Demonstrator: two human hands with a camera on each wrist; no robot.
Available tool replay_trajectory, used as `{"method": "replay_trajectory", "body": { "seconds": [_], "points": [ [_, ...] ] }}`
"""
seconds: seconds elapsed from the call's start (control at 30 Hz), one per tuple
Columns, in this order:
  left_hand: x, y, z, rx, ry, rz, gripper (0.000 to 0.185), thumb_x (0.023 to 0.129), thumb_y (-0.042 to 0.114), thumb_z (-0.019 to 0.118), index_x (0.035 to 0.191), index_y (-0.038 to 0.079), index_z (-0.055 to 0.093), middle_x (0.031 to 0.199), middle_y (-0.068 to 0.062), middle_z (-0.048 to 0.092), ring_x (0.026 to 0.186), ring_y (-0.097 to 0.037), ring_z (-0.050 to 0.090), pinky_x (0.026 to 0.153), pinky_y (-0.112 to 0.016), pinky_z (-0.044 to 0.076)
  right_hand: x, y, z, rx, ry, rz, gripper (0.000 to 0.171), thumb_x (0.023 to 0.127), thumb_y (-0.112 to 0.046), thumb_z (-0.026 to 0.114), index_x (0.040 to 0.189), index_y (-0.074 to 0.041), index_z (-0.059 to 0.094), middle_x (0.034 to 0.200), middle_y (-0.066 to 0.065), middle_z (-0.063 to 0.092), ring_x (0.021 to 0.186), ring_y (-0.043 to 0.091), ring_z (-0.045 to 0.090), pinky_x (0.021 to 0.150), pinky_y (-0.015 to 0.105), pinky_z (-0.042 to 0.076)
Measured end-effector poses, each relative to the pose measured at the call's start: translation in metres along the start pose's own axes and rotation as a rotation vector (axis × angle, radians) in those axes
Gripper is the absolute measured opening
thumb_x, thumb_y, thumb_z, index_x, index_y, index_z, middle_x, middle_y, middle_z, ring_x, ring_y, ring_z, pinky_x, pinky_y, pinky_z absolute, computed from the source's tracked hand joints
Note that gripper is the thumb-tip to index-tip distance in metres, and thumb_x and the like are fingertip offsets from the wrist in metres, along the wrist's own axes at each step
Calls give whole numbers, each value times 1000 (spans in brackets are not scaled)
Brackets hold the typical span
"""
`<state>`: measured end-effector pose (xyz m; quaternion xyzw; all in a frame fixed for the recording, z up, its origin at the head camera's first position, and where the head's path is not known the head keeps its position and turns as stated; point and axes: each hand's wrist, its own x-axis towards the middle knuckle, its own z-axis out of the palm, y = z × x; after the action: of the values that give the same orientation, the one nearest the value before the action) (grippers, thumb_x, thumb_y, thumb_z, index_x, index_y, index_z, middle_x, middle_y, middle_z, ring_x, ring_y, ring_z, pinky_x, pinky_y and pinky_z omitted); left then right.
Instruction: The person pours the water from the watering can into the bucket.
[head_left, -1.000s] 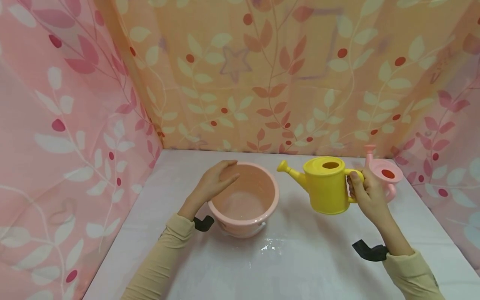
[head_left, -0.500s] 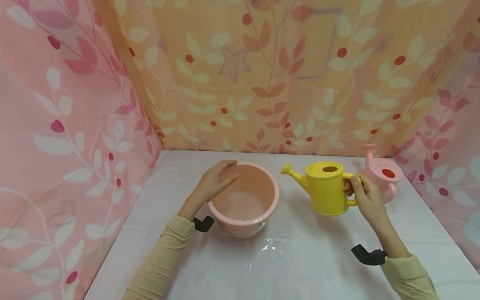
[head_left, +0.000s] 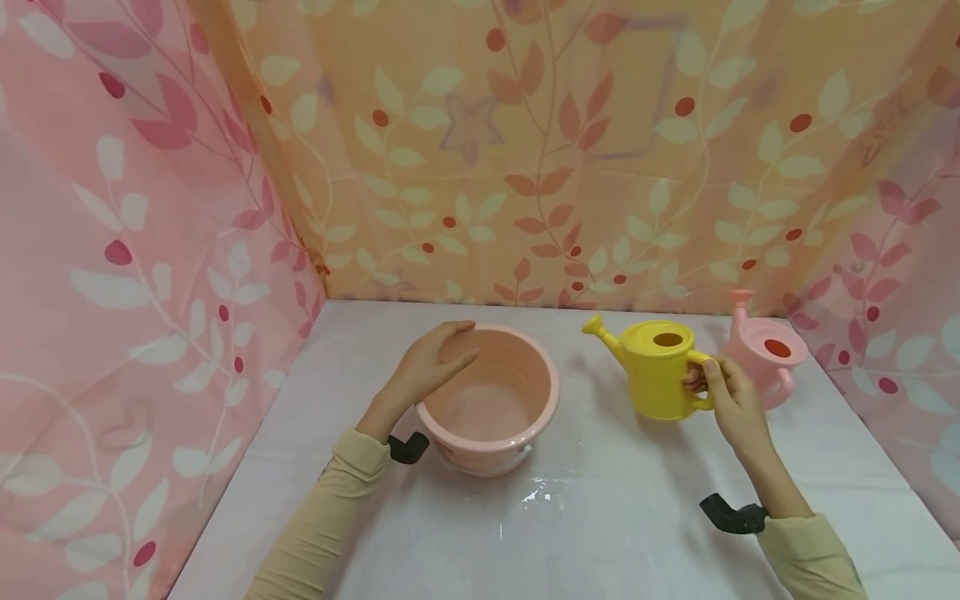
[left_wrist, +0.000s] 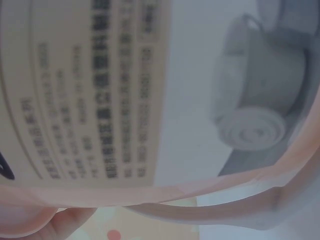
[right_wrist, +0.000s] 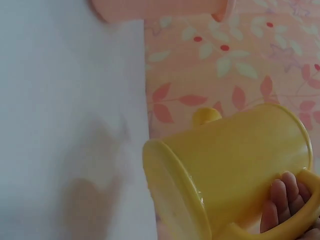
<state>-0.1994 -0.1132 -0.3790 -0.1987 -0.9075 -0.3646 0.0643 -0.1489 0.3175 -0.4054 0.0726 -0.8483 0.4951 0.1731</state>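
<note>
A pale pink bucket (head_left: 487,446) stands upright in the middle of the white table. On its left rim rests my left hand (head_left: 427,367), fingers extended and thumb over the opening. The left wrist view is filled by the bucket's printed label (left_wrist: 125,90), with fingers (left_wrist: 60,225) partly showing past the rim. My right hand (head_left: 731,396) grips the handle of a yellow watering can (head_left: 660,375), its spout pointing left toward the bucket. In the right wrist view the yellow watering can (right_wrist: 235,165) hangs above the table, apart from its shadow.
A pink watering can (head_left: 765,350) stands at the back right, partly behind my right hand. Wet, shiny spots (head_left: 543,492) lie on the table (head_left: 615,533) in front of the bucket. Leaf-patterned cloth walls (head_left: 480,208) close off the back and both sides.
My right hand has carried the yellow watering can to the right, farther from the bucket. My left hand and the bucket have stayed in place.
</note>
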Motion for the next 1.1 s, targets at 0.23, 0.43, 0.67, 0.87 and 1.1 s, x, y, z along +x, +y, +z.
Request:
{"method": "replay_trajectory", "body": {
  "seconds": [0.23, 0.43, 0.67, 0.87, 1.1],
  "points": [
    [1, -1, 0, -2, 3, 7, 53, 87, 45, 60, 133, 21, 49, 133, 5, 52, 128, -15, 43, 106, -40, 35, 0, 12, 4, 18, 24, 42, 35, 101, -25, 36, 115, 6, 46, 93, -7, 56, 84, 1, 55, 74, 6, 46],
    [0, -1, 1, -1, 8, 3, 52, 88, 44, 60, 133, 21, 49, 133, 5, 53, 128, -16, 43, 106, -40, 35, 2, 20, 7, 44, 30, 63, 34, 101, -28, 35, 113, 2, 46, 94, -7, 55, 87, 1, 54, 76, 5, 45],
    [-1, -3, 2, -7, 0, -4, 56, 87, 50, 57, 134, 22, 49, 134, 6, 52, 128, -16, 43, 106, -41, 35, 2, 27, 12, 88, 38, 83, 33, 101, -29, 34, 108, 1, 45, 95, -7, 54, 87, 2, 54, 76, 6, 45],
    [0, -2, 2, -12, 3, -6, 52, 88, 46, 59, 134, 22, 49, 134, 6, 52, 128, -16, 43, 106, -41, 35, 2, 33, 16, 108, 56, 79, 34, 101, -29, 32, 107, 2, 45, 94, -8, 56, 87, 3, 54, 76, 7, 44],
    [-1, -2, 1, -15, -2, -3, 53, 88, 47, 59, 134, 23, 49, 134, 6, 52, 128, -16, 43, 106, -42, 35, 3, 40, 20, 224, 85, 81, 32, 101, -25, 34, 107, 4, 45, 92, -8, 58, 87, 4, 55, 77, 8, 44]
  ]
}}
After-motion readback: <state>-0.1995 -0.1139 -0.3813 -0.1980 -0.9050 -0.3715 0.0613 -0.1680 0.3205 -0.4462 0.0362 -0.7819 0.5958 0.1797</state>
